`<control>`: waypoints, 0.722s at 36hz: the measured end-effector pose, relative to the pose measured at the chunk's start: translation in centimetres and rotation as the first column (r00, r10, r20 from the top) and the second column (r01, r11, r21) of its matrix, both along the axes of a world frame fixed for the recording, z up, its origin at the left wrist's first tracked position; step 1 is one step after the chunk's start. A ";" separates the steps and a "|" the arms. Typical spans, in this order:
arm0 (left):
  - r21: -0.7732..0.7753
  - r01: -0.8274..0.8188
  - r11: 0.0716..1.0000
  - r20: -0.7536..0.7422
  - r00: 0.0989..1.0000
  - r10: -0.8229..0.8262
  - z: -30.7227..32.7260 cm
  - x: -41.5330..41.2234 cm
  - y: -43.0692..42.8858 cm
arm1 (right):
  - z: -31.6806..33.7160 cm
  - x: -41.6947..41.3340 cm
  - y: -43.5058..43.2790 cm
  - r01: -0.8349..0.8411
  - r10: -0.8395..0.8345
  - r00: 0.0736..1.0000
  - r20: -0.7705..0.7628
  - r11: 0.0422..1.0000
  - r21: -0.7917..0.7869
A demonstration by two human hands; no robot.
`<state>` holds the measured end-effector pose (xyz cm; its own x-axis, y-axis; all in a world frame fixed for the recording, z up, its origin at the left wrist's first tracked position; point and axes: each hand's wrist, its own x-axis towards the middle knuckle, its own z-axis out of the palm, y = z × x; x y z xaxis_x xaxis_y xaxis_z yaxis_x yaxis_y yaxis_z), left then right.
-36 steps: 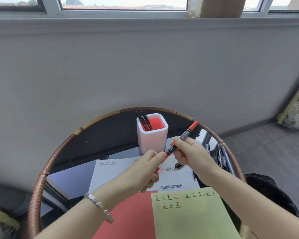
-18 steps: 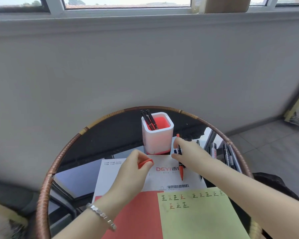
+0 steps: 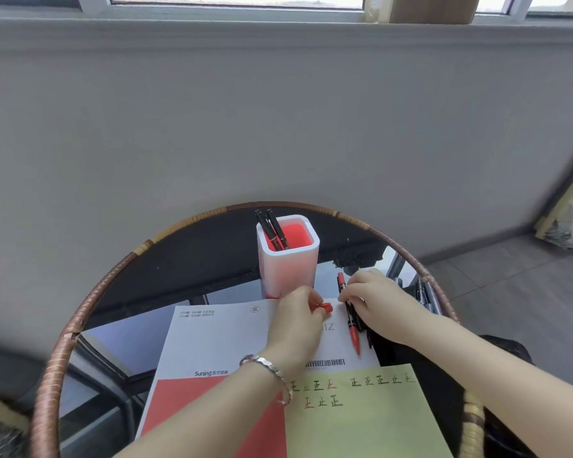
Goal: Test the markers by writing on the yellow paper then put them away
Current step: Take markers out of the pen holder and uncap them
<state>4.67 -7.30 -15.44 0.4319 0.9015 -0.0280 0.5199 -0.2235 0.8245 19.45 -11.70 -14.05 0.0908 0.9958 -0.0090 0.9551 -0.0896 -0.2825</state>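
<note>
A red marker lies on the white booklet, its uncapped red tip pointing toward me. My right hand is over its upper part, with the fingertips pinching the black barrel. My left hand is just to the left and pinches the marker's red cap. The yellow paper lies at the near right with two rows of written characters. Behind the hands stands the white pen holder with a red inside; two black markers lean in it.
The white and red booklet lies under the yellow paper on a round glass table with a rattan rim. Several more markers lie at the table's right edge. A grey wall rises right behind the table.
The hands pulled the cap off the raised marker. My right hand lowered the marker flat onto the booklet, and my left hand keeps the red cap.
</note>
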 end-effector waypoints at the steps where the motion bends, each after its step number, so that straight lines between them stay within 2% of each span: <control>1: -0.002 0.006 1.000 0.001 1.000 -0.006 0.0 0.3 0.0 | 0.0 0.1 -0.1 0.003 -0.003 1.000 -0.001 1.000 -0.001; 7: -0.003 0.062 0.998 -0.039 0.997 -0.062 0.4 0.0 -0.3 | 0.7 0.4 -0.4 0.032 -0.032 0.999 -0.010 0.999 -0.001; 13: 0.116 0.067 0.991 -0.062 0.996 -0.060 2.0 -3.7 0.7 | 4.3 -1.7 2.0 0.062 -0.012 0.987 -0.160 0.948 0.314; 16: 0.118 0.028 0.993 -0.028 0.999 -0.025 3.0 -5.7 1.3 | 6.4 -3.6 4.2 0.069 0.007 0.979 -0.202 0.928 0.366; 19: 0.125 -0.017 0.992 -0.008 1.000 0.018 4.1 -7.5 1.9 | 7.6 -5.4 6.4 0.089 -0.030 0.982 -0.189 0.946 0.313; 23: 0.145 -0.049 0.988 -0.002 0.999 0.050 4.9 -9.1 2.4 | 7.9 -7.2 8.9 0.131 -0.131 0.991 -0.007 0.987 0.088; 26: 0.157 -0.065 0.986 -0.008 0.998 0.067 5.1 -9.9 2.6 | 7.5 -8.0 10.1 0.170 -0.171 0.984 0.042 0.985 0.033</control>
